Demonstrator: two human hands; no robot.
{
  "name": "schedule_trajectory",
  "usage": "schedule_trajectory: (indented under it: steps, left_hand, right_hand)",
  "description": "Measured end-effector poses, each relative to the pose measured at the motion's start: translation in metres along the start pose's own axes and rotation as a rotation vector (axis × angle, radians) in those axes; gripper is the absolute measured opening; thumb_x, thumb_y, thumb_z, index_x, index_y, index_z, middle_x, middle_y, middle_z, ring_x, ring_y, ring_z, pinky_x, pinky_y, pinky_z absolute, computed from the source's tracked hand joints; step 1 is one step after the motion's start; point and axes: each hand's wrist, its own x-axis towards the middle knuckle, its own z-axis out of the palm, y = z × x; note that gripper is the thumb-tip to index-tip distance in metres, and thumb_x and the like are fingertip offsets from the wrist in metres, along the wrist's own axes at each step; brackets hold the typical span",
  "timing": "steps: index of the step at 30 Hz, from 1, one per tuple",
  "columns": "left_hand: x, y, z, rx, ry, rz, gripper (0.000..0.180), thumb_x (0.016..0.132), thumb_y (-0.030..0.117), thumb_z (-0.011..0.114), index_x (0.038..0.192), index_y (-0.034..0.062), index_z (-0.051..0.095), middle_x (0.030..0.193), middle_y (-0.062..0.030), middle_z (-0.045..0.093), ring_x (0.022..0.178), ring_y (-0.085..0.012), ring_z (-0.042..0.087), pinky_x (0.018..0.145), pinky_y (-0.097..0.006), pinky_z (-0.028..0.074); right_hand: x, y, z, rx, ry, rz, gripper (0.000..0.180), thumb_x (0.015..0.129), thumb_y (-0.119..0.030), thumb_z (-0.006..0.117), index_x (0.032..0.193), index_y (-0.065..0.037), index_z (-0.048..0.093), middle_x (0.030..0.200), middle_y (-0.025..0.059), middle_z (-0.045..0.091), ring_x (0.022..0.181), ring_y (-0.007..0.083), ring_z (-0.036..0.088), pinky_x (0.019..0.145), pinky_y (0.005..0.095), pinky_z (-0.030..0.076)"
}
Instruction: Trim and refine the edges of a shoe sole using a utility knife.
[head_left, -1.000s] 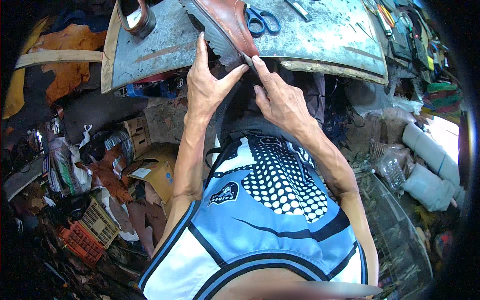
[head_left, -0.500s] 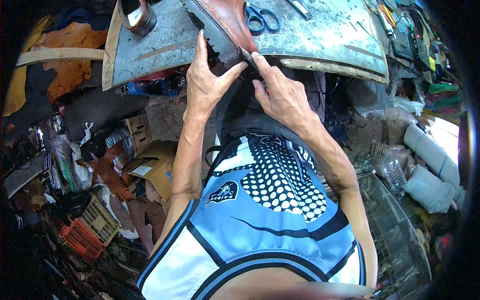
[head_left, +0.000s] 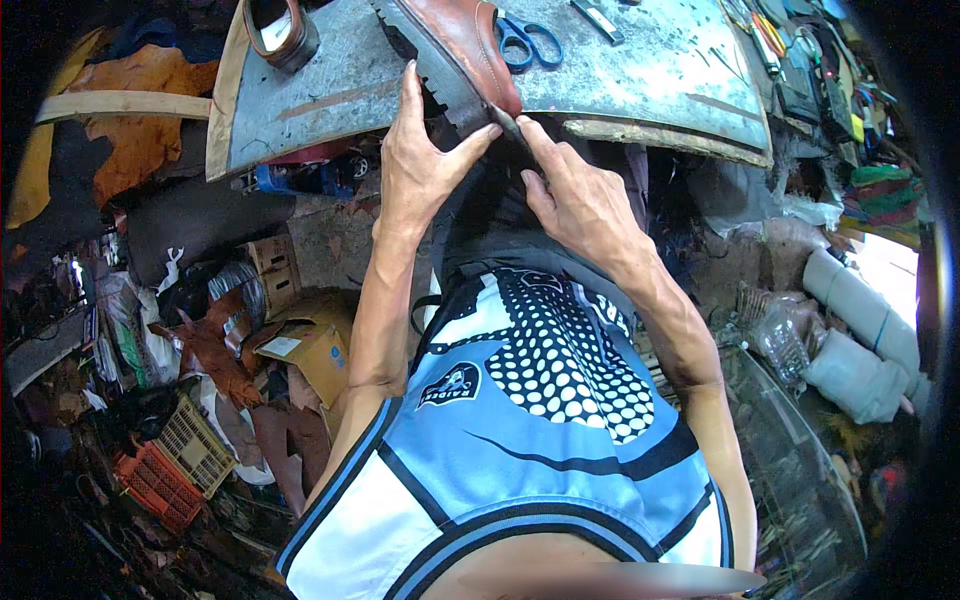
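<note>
Left hand (head_left: 415,170) holding brown shoe (head_left: 460,45), right hand (head_left: 590,205) gripping thin tool (head_left: 508,125) — blue scissors (head_left: 531,44) nearby

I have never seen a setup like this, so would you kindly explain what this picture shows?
There is no machine here: a fisheye camera worn on the person's head looks down at their bare hands, bending straight edges toward the rim. The left hand braces the dark, notched sole of a brown leather shoe; the right hand holds a slim, dark tool at its near end. On the worn, blue-grey table also lie blue-handled scissors and another dark-brown leather shoe, partly cropped.
</note>
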Motion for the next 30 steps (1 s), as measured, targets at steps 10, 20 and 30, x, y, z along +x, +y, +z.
schedule_trajectory:
  steps: [10,20,30]
  left_hand:
    - [0.001,0.000,0.000,0.002,-0.011,-0.006,0.107,0.073,0.033,0.089,0.151,-0.0086,0.028,0.139,-0.0362,0.051,0.126,-0.0425,0.057,0.107,-0.043,0.046]
    - [-0.004,0.001,-0.010,0.007,0.009,-0.002,0.113,0.071,0.038,0.090,0.151,-0.0103,0.026,0.146,-0.0373,0.042,0.134,-0.0439,0.048,0.112,-0.043,0.040]
    - [0.018,0.034,0.002,0.385,0.075,0.489,0.029,0.081,0.019,0.082,0.108,0.0103,0.075,0.138,-0.0154,0.060,0.129,-0.0388,0.052,0.110,-0.050,0.041]
  right_hand:
    - [0.002,-0.001,0.011,0.035,0.049,-0.010,0.064,0.094,-0.020,0.062,0.151,-0.011,0.035,0.092,0.0170,0.064,0.072,0.0342,0.068,0.061,0.0452,0.056]
    - [0.002,-0.008,0.002,0.243,0.082,0.056,0.067,0.093,-0.015,0.063,0.153,-0.010,0.033,0.107,0.0220,0.066,0.084,0.0391,0.068,0.069,0.0464,0.057]
    - [-0.019,0.008,-0.003,0.328,0.208,0.094,0.065,0.093,-0.015,0.060,0.153,-0.009,0.034,0.140,0.0278,0.053,0.122,0.0403,0.059,0.100,0.0429,0.051]
